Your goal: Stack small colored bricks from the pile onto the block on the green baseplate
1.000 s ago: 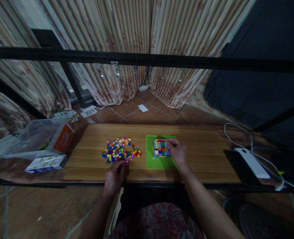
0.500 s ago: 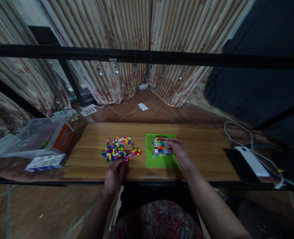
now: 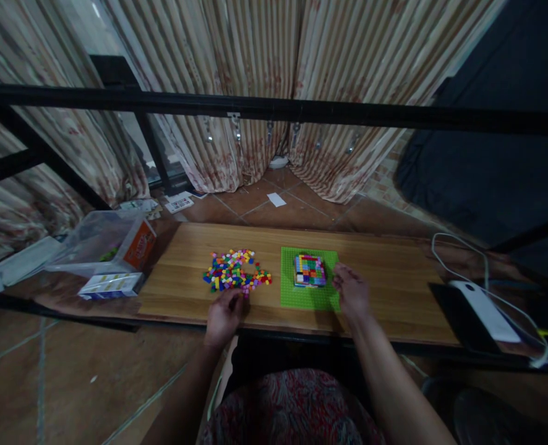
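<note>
My left hand (image 3: pixel 224 315) is at the near edge of a pile of small colourful toy bricks (image 3: pixel 230 272). Its thumb and forefinger are pinched together; anything between them is too small to make out. A green baseplate (image 3: pixel 287 296) lies to the right of the pile. On it stands a low rectangular block built of many-coloured bricks (image 3: pixel 310 272). Just off the right side of this block, over the plate's right edge, is my right hand (image 3: pixel 352 292). Its fingers are curled together, apart from the block, and what they may hold is hidden.
The wooden board (image 3: pixel 389 272) carries the bricks and plate. Left of it are a clear plastic bin (image 3: pixel 93 241) with an orange label and a white-and-blue box (image 3: pixel 111 285). A white device (image 3: pixel 485 312) with a cable (image 3: pixel 501 293) lies at the right. A black rail (image 3: pixel 274 110) crosses behind.
My right hand has come off the brick block and moved a little to the right. My left hand stays by the pile. The whole view has shifted slightly with my head.
</note>
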The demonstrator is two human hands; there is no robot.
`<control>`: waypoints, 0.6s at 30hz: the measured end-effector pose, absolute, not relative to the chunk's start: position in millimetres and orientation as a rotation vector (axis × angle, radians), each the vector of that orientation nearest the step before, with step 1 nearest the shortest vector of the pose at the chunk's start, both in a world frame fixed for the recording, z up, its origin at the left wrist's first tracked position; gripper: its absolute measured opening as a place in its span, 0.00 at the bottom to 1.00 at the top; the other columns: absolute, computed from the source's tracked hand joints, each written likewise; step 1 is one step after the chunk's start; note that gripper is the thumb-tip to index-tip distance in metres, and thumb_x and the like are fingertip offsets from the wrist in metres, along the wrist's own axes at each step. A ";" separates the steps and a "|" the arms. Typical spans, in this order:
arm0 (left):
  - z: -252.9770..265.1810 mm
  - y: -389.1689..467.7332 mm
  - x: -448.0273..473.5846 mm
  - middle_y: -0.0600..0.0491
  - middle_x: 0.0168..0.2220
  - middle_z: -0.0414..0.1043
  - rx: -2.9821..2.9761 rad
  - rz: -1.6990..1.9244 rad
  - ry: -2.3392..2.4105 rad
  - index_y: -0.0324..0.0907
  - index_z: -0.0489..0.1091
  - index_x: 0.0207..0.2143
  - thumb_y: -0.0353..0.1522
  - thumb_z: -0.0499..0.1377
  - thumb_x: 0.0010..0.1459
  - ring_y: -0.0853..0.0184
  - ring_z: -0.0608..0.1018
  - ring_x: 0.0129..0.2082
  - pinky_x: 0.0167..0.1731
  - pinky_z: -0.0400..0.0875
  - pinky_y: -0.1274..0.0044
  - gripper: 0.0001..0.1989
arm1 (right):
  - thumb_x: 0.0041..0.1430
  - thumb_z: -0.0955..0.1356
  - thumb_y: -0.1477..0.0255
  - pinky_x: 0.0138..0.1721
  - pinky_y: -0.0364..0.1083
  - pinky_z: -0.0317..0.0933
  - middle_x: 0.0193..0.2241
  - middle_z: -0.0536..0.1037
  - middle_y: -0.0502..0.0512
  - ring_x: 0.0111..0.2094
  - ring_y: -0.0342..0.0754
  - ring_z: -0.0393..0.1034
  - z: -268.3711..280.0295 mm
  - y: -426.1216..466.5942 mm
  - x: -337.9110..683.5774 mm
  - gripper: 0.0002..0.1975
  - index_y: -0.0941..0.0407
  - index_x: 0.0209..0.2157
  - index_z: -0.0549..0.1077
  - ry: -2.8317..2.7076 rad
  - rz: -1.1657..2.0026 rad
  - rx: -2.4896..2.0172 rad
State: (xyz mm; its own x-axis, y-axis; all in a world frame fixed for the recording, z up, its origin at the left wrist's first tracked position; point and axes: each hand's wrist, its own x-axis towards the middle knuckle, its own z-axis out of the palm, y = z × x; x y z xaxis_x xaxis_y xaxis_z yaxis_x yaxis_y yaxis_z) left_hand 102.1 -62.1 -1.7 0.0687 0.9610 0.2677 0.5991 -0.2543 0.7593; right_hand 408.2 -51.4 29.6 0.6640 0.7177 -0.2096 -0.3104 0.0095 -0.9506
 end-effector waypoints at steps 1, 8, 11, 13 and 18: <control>-2.4 -62.1 102.0 0.51 0.37 0.77 1.901 1.059 1.544 0.43 0.73 0.37 0.36 0.55 0.58 0.66 0.78 0.35 0.36 0.73 0.76 0.09 | 0.35 0.75 0.65 0.20 0.38 0.55 0.21 0.74 0.46 0.18 0.37 0.61 31.6 -56.1 404.5 0.14 0.55 0.26 0.74 -0.382 0.811 -1.318; -3.2 -63.3 102.8 0.50 0.37 0.77 1.902 1.047 1.540 0.43 0.73 0.37 0.34 0.55 0.58 0.66 0.78 0.37 0.39 0.72 0.75 0.08 | 0.45 0.72 0.62 0.25 0.41 0.58 0.25 0.76 0.50 0.22 0.40 0.64 46.9 -73.7 364.2 0.13 0.57 0.30 0.76 -0.713 0.684 -1.346; -3.4 -63.8 103.1 0.50 0.37 0.77 1.909 1.046 1.547 0.43 0.73 0.37 0.33 0.55 0.58 0.66 0.77 0.38 0.40 0.72 0.75 0.08 | 0.50 0.70 0.61 0.34 0.45 0.63 0.29 0.78 0.53 0.30 0.46 0.70 47.9 -82.2 341.0 0.13 0.56 0.31 0.76 -0.936 0.670 -1.374; -3.9 -63.9 103.1 0.50 0.37 0.77 1.905 1.051 1.540 0.43 0.73 0.37 0.33 0.55 0.58 0.66 0.77 0.38 0.40 0.71 0.75 0.08 | 0.54 0.68 0.62 0.37 0.47 0.64 0.30 0.79 0.53 0.33 0.47 0.71 44.0 -90.0 324.6 0.12 0.56 0.32 0.76 -1.097 0.710 -1.393; -2.5 -64.0 103.5 0.51 0.37 0.76 1.902 1.065 1.528 0.44 0.73 0.37 0.33 0.55 0.58 0.66 0.77 0.38 0.41 0.71 0.76 0.08 | 0.58 0.64 0.67 0.37 0.46 0.64 0.33 0.77 0.54 0.33 0.47 0.72 25.9 -104.2 292.9 0.10 0.55 0.36 0.76 -1.483 0.813 -1.479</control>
State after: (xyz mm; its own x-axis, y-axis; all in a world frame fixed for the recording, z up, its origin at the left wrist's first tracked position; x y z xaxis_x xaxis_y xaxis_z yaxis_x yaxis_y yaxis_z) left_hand 103.5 -64.0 -2.5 0.0762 0.9586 0.2743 0.5896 -0.2652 0.7630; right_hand 292.9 -104.2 25.9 0.0791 0.9887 0.1272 0.4239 0.0821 -0.9020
